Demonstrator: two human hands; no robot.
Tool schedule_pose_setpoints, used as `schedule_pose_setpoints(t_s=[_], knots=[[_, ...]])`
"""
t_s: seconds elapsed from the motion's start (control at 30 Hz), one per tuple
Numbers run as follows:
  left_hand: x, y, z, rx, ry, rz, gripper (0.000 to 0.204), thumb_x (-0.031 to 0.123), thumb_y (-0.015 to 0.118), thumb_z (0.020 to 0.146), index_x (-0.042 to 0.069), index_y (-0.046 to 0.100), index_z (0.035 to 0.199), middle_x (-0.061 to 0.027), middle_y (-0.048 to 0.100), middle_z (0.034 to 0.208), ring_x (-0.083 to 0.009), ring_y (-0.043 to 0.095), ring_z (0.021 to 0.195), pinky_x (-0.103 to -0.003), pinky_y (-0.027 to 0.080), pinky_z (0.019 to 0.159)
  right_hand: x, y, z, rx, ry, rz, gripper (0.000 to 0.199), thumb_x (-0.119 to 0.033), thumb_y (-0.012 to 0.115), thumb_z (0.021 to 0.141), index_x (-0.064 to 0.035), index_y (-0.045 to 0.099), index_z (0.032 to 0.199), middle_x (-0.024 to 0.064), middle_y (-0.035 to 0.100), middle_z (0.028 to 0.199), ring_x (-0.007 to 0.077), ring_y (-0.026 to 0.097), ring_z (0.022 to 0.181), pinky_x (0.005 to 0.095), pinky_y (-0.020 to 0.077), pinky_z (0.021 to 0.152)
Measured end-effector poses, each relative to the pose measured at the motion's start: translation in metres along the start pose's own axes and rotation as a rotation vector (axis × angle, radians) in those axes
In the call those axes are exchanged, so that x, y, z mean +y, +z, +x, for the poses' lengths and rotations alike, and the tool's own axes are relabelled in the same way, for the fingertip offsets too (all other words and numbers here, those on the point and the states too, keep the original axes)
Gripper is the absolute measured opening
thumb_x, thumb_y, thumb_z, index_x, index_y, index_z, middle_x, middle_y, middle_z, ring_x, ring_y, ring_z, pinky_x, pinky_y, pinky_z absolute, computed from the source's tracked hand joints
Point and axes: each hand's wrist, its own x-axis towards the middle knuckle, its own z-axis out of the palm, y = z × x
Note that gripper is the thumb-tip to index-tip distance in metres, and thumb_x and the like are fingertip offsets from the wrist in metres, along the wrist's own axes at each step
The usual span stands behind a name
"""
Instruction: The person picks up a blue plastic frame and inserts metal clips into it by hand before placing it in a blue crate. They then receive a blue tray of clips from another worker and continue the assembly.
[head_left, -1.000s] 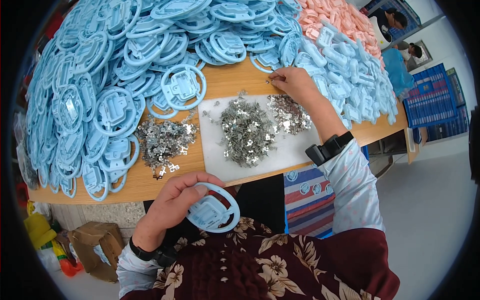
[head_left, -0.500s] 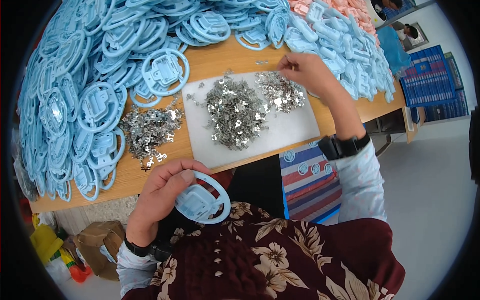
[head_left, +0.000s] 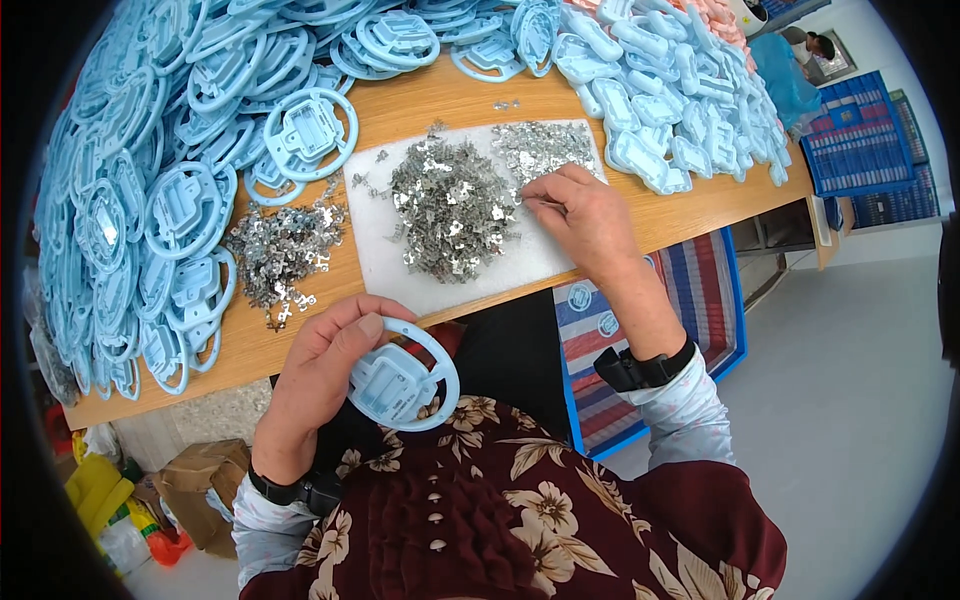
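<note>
Head view: I see the left hand (head_left: 325,365) gripping a blue ring-shaped part (head_left: 390,385) by its rim, in front of the worktop (head_left: 400,100). The right hand (head_left: 585,220) has thumb and forefinger close together beside the central metal pile (head_left: 450,215); I cannot tell whether a piece sits between them. I can make out no metal piece fitted in the held part. Plentiful stock remains: a left metal pile (head_left: 280,250), a far-right metal pile (head_left: 540,148) and a ring heap (head_left: 110,220). Blue elongated parts (head_left: 690,110) crowd the right; the worktop's front edge separates the hands.
</note>
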Motion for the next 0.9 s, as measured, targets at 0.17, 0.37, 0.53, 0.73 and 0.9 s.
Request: schedule_pose_setpoints(t_s=[0.17,0.37,0.53,0.73,0.9], knots=[[0.0,0.001,-0.002,-0.015,0.005,0.017,0.026,0.021,0.05,0.1,0.0,0.061,0.112,-0.0008,0.066,0.089,-0.0046,0.059,0.078,-0.019,0.046,0.071,0.0,-0.001,0.01,0.025,0.043,-0.024,0.012,-0.009,0.069,0.083,-0.0094,0.07,0.095,0.0062,0.063,0.083,0.023,0.064,0.072,0.0317,0.0498,0.063],[0.001,0.006,0.001,-0.029,-0.013,0.019,0.026,0.02,0.049,0.1,0.0,0.061,0.112,-0.0011,0.066,0.09,-0.0048,0.059,0.079,-0.02,0.046,0.072,-0.002,-0.008,0.015,0.054,0.046,0.085,0.014,-0.006,0.069,0.083,-0.0075,0.07,0.098,0.0064,0.064,0.084,0.0161,0.061,0.07,0.0291,0.0481,0.062],[-0.004,-0.001,0.004,-0.047,-0.004,0.023,0.026,0.02,0.049,0.1,0.0,0.06,0.112,-0.0029,0.067,0.093,-0.006,0.06,0.082,-0.021,0.047,0.074,0.028,-0.026,-0.009,0.104,0.235,0.044,0.013,-0.005,0.069,0.084,-0.0045,0.07,0.097,0.0033,0.062,0.08,0.0104,0.053,0.065,0.025,0.0451,0.061],[-0.003,0.005,0.006,-0.055,-0.022,0.024,0.026,0.02,0.049,0.1,0.0,0.06,0.112,-0.0045,0.068,0.095,-0.0078,0.062,0.084,-0.022,0.049,0.075,0.024,-0.009,-0.025,0.072,0.161,0.009,0.013,-0.007,0.071,0.083,-0.0039,0.07,0.095,0.0069,0.063,0.082,0.0144,0.059,0.069,0.0266,0.047,0.064],[-0.002,0.008,0.006,-0.057,-0.02,0.015,0.027,0.02,0.049,0.1,0.0,0.06,0.112,-0.0046,0.068,0.095,-0.0078,0.063,0.084,-0.022,0.049,0.075,0.03,-0.01,-0.026,0.06,0.101,-0.041,0.012,-0.009,0.069,0.084,-0.0041,0.069,0.095,0.0109,0.065,0.085,0.0193,0.063,0.072,0.0273,0.0483,0.067]])
